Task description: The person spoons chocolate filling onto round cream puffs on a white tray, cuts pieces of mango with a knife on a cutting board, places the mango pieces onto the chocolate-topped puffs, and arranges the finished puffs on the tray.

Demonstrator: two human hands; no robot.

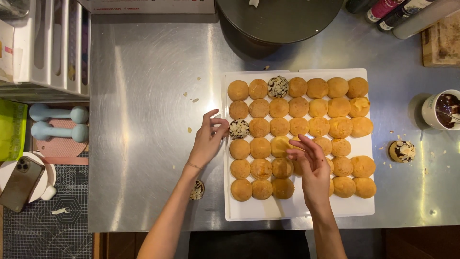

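Overhead, the left hand (207, 141) lies at the left rim of a white rectangular tray (297, 208); its fingers (216, 121) are loosely spread and half curled, tips at the tray's edge just beside a chocolate-coated puff (238, 129) flecked with almond slivers, clasping nothing; whether they touch the puff I cannot tell. The right hand (314, 168) hovers over the middle of the tray, fingers fanned open and slack, empty, the tips above a pale plain puff (281, 145) in the fourth row; contact is unclear. Round golden cream puffs (338, 88) fill the tray in close rows, matte and slightly cracked on top; a second chocolate-and-almond puff (278, 87) sits in the top row. The tray rests on a brushed steel worktop (143, 96), shiny and finely scratched, with almond flakes (191, 98) scattered about. Right of the tray, well apart, a coated puff (401, 151) sits on the steel, and beyond it stands a white cup of dark chocolate (443, 110); another coated puff (197, 190) lies partly hidden beneath the left forearm. Off the left edge lie two pale blue dumbbells (58, 123) and a phone (21, 183).
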